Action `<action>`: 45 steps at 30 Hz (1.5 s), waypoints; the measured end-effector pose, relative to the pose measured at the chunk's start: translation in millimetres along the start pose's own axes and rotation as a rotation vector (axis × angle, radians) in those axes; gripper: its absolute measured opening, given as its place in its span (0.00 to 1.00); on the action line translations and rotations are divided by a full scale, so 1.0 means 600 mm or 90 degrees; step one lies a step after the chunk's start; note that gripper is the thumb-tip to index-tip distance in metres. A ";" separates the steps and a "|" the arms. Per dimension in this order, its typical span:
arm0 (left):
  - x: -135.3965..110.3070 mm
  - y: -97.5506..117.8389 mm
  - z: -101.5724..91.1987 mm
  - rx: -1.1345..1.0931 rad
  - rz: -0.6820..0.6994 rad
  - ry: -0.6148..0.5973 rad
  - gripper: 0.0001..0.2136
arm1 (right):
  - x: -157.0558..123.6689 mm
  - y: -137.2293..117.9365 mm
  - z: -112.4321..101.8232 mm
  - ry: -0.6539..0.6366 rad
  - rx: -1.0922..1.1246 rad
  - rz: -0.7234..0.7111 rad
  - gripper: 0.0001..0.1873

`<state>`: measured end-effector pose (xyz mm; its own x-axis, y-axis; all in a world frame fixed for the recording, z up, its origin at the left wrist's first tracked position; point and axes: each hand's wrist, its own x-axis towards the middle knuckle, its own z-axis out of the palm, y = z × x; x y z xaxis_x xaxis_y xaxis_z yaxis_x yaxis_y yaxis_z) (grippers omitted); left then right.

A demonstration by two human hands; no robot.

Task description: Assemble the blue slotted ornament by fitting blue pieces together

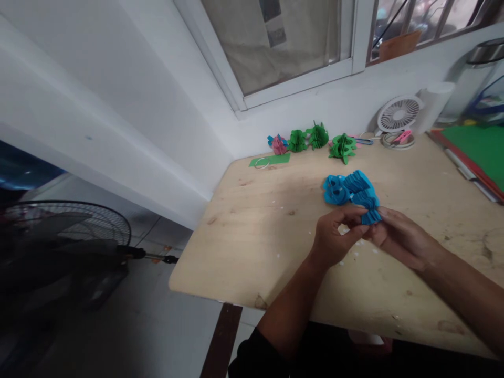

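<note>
A pleated piece of blue paper [370, 216] is pinched between my two hands above the wooden table [236, 231]. My left hand [339, 234] grips its left side between thumb and fingers. On the other side, my right hand [401, 236] has its fingers closed on the same paper. Just beyond my fingers lie more folded blue paper pieces [357, 181] and a blue cut-out piece with holes [336, 189]. Where the held piece ends and the pieces behind it begin is hard to make out. Small white scraps [356, 254] lie under my hands.
Along the wall stand green paper figures [318, 135] and a pink and blue one [279, 144]. A green strip [281, 159] lies near them. A small white fan [399, 114], a tape roll [397, 140] and green sheets [482, 149] are at right. A floor fan [66, 241] stands left.
</note>
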<state>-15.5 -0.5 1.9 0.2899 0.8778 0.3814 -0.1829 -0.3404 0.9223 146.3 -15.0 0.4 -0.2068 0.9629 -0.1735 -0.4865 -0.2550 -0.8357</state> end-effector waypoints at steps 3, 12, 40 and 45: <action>0.003 0.005 -0.001 0.034 0.032 0.004 0.13 | 0.000 0.001 0.003 -0.010 0.015 0.008 0.13; 0.002 0.010 -0.009 0.233 0.158 -0.011 0.08 | -0.001 -0.005 0.017 0.012 -0.007 -0.022 0.14; 0.000 0.007 -0.005 0.224 0.101 -0.006 0.07 | -0.002 -0.009 0.015 0.048 0.086 0.076 0.06; 0.003 0.009 -0.009 0.156 0.026 -0.012 0.06 | -0.001 -0.010 0.014 0.056 0.043 0.065 0.05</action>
<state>-21.0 0.8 7.2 0.3051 0.8560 0.4173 0.0381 -0.4488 0.8928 142.5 -14.9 10.0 -0.1839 0.9350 -0.3033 -0.5232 -0.3544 -0.7751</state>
